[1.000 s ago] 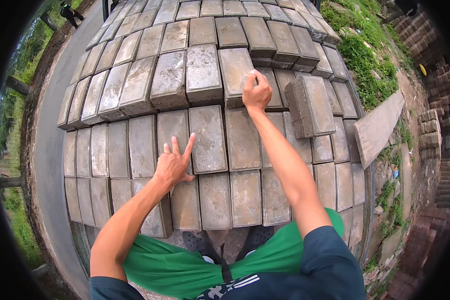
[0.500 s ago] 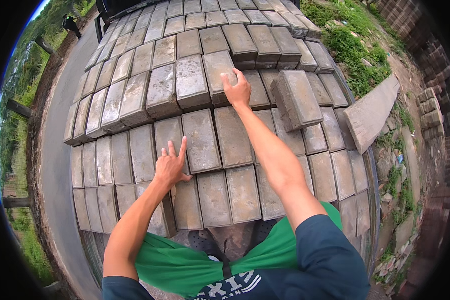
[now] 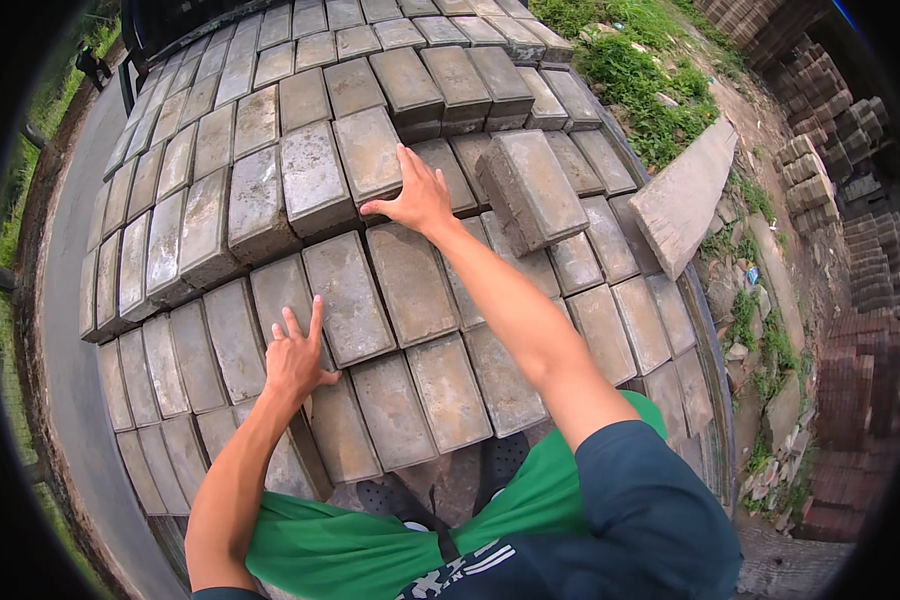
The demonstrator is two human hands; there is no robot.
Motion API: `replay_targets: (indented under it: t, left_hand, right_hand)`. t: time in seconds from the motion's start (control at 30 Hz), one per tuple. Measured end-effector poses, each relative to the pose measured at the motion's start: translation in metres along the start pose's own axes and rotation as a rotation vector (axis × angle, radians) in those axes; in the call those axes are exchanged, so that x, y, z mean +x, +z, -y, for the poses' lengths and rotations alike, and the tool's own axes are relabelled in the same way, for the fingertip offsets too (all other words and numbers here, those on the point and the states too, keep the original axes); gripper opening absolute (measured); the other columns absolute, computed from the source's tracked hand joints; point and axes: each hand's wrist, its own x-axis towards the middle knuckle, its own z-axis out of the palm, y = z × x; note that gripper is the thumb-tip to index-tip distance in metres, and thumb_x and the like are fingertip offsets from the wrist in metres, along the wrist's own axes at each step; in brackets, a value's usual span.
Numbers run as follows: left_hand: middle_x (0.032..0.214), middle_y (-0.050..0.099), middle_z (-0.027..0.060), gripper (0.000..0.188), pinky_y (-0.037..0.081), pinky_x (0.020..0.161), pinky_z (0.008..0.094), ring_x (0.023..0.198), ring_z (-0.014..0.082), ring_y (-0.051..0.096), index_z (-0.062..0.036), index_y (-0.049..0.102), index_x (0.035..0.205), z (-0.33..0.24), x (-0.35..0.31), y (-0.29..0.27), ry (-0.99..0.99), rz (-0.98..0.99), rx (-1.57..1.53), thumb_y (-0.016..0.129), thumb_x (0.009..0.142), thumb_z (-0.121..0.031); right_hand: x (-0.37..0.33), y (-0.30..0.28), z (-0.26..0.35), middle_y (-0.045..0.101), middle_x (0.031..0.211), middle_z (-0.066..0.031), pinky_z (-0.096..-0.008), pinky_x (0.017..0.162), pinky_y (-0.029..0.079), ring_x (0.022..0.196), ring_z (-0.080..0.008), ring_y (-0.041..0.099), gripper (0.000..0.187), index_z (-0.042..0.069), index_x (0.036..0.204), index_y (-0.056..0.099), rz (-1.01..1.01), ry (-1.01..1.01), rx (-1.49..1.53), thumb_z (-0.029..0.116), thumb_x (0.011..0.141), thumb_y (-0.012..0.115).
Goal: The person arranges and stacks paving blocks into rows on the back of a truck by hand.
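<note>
Resting on rectangular grey concrete blocks [image 3: 350, 305] at near left, the bare left hand [image 3: 292, 362] with spread, empty fingers, the bare right hand [image 3: 417, 197] farther off, fingers parted and unclosed at a raised brown-stained grey block's [image 3: 363, 150] near right corner, a tilted grey block [image 3: 543, 178] farther right

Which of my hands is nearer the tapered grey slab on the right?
Your right hand. It is left of the tapered grey slab, apart from it; your left hand is farther left and nearer your body.
</note>
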Motion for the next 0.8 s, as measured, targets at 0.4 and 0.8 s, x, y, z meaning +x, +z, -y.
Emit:
replay_targets:
  t: [0.4, 0.8]
  left_hand:
    - [0.150, 0.043, 0.0376, 0.144, 0.047, 0.108, 0.0464, 0.135, 0.0428, 0.053, -0.0147, 0.006, 0.165, -0.019, 0.000, -0.025, -0.128, 0.172, 0.141, 0.091, 0.059, -0.062]
    - [0.166, 0.024, 0.0222, 0.123, 0.028, 0.121, 0.0528, 0.153, 0.0373, 0.025, -0.0176, 0.018, 0.163, -0.081, 0.021, -0.012, 0.175, -0.140, -0.001, 0.083, 0.069, -0.063]
  right_hand:
    - [-0.017, -0.112, -0.014, 0.042, 0.156, -0.0156, -0.0521, 0.113, 0.040, 0.142, -0.0346, 0.044, 0.087, 0.015, 0.155, 0.038, 0.286, 0.077, -0.433, 0.058, 0.087, 0.071]
    - [-0.070, -0.166, -0.136, 0.028, 0.161, -0.0263, -0.0605, 0.117, 0.030, 0.149, -0.0397, 0.032, 0.154, 0.011, 0.164, -0.001, 0.257, 0.596, -0.235, 0.087, 0.055, 0.076]
